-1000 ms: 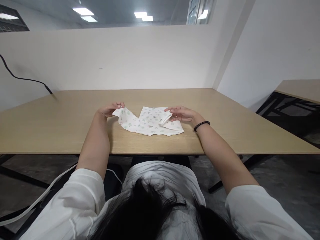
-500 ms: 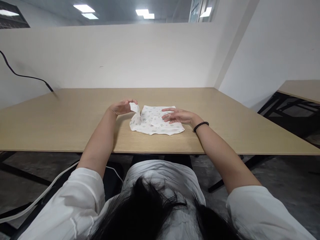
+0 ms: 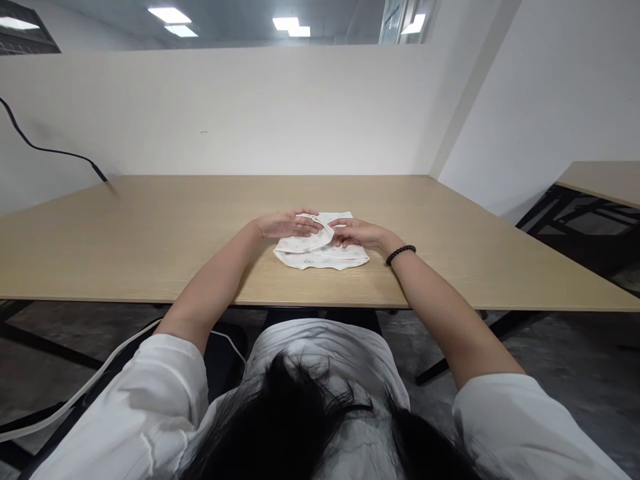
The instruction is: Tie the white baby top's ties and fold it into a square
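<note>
A small white garment (image 3: 320,260) with a scattered pale print lies on the table just in front of me, its left part folded over toward the middle. On top of that folded part rests my left hand (image 3: 290,224), its fingers stretched out flat and pointing right. My right hand (image 3: 363,233), with a black beaded bracelet (image 3: 401,253) at the wrist, lies on the garment's right half. Its fingers are apart and slightly bent, with the tips by the edge of the fold. Part of the cloth is hidden under both hands.
The wooden table (image 3: 175,200) meets a white partition (image 3: 280,113) at the back. A black cable (image 3: 60,154) runs down to the table at the far left. A second table (image 3: 605,180) stands at the right, and a white cable (image 3: 100,377) hangs below on the left.
My left hand has moved right, carrying the garment's raised left part over onto the middle, and its fingers now lie flat there. My right hand has stayed nearly in place.
</note>
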A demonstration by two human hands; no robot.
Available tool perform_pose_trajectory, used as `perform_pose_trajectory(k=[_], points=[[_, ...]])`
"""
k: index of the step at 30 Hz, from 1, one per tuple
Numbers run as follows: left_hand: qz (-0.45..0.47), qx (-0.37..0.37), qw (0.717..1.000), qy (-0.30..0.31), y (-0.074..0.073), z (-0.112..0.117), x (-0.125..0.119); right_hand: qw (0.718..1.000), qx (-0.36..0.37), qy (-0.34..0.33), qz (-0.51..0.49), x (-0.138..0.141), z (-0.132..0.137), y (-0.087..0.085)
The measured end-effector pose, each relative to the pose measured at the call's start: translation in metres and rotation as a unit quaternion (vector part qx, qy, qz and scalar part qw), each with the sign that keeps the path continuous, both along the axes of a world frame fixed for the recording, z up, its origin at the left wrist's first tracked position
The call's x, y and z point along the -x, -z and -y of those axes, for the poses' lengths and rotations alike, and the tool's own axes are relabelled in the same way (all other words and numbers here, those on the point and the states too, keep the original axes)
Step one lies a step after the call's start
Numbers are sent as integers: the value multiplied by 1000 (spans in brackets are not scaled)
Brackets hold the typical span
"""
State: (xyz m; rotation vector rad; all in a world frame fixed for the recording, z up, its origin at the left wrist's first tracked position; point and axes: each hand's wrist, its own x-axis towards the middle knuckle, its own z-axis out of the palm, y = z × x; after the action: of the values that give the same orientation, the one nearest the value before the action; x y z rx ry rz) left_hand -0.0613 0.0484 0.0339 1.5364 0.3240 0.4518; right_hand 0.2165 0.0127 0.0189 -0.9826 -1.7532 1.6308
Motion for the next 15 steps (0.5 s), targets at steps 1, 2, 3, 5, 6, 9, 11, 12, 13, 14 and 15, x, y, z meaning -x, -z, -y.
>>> perform_pose_trajectory(k=[1,2,3,5,6,9,11,12,13,14,15], points=[[-7,0,1000,3,0,1,0,1000,-6,11,18,2,1,0],[-13,0,1000,6,-1,1,1,999,-12,22,35,4,1,0],[-19,0,1000,7,-1,2,1,998,-18,31,48,6,2,-1],[-25,-1,1000,10,-1,1,3,997,-29,44,61,9,4,-1],[-26,-2,1000,12,-1,1,3,996,-35,47,61,10,5,-1],[-22,-7,999,24,1,0,2,996,-46,43,56,10,6,-3],[-22,-12,999,30,1,0,1,996,-54,37,59,10,6,-4],[-24,-16,999,31,1,0,1,996,-59,32,65,9,7,-5],[-28,-22,999,31,1,0,0,995,-65,27,74,8,7,-5],[-34,-29,999,31,1,0,0,993,-75,23,88,6,7,-6],[-39,-38,998,29,2,0,0,990,-88,20,107,5,7,-6]])
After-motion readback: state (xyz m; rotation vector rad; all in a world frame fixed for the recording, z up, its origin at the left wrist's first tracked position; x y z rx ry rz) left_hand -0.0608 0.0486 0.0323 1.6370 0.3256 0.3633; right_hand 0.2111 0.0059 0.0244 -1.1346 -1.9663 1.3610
